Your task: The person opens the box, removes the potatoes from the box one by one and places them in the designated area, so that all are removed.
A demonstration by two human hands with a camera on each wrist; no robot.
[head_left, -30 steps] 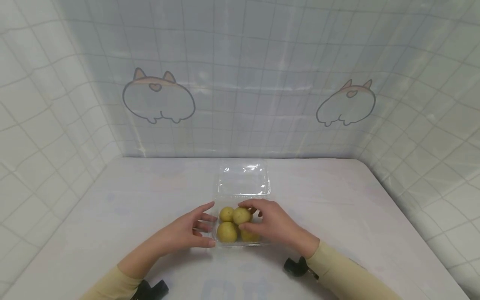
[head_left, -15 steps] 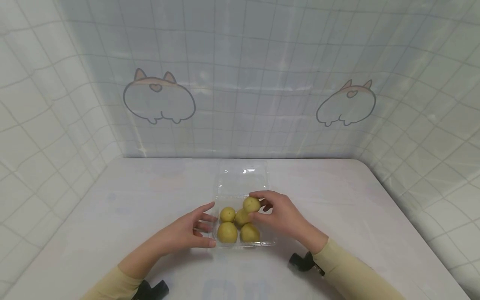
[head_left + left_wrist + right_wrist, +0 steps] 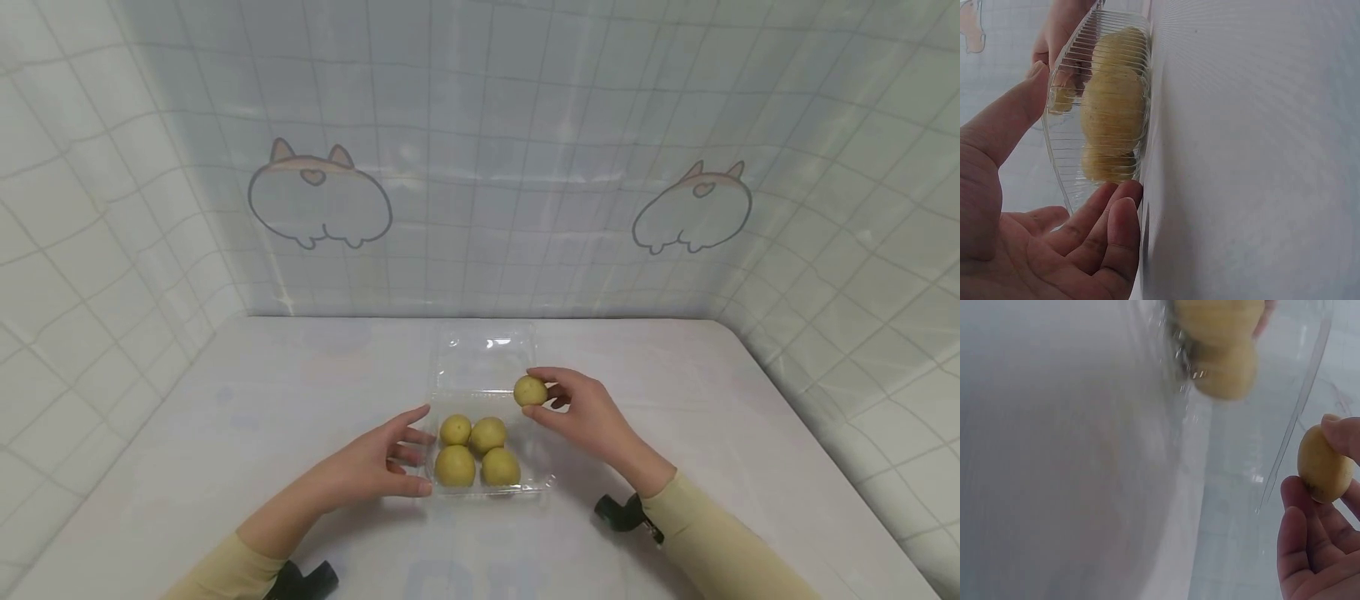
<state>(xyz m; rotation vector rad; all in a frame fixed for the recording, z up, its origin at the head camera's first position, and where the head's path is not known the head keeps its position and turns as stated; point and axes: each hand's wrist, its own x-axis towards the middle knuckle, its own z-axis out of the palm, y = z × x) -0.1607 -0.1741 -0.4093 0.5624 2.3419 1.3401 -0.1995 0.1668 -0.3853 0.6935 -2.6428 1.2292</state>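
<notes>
A clear plastic box (image 3: 534, 482) stands with its lid (image 3: 486, 358) laid back behind it. Several yellow-green round fruits (image 3: 455, 465) sit inside, toward its left. Above the box's back right corner, my right hand (image 3: 588, 417) pinches one more fruit (image 3: 530, 391) between thumb and fingers; the right wrist view shows this fruit (image 3: 1324, 465) clear of the box. My left hand (image 3: 367, 462) is spread at the box's left side, its fingertips touching or nearly touching the wall. In the left wrist view, the ribbed wall (image 3: 1063, 147) stands between thumb and fingers of this hand (image 3: 1035, 237).
A pale table (image 3: 337, 358) lies under the box. Behind and on both sides hangs a white gridded sheet (image 3: 510, 167) with cartoon drawings. Dark devices (image 3: 622, 512) are strapped at both wrists.
My right hand has lifted the fruit off the others and carried it back and to the right. Four fruits now show in the box as several separate shapes. My left hand has stayed still.
</notes>
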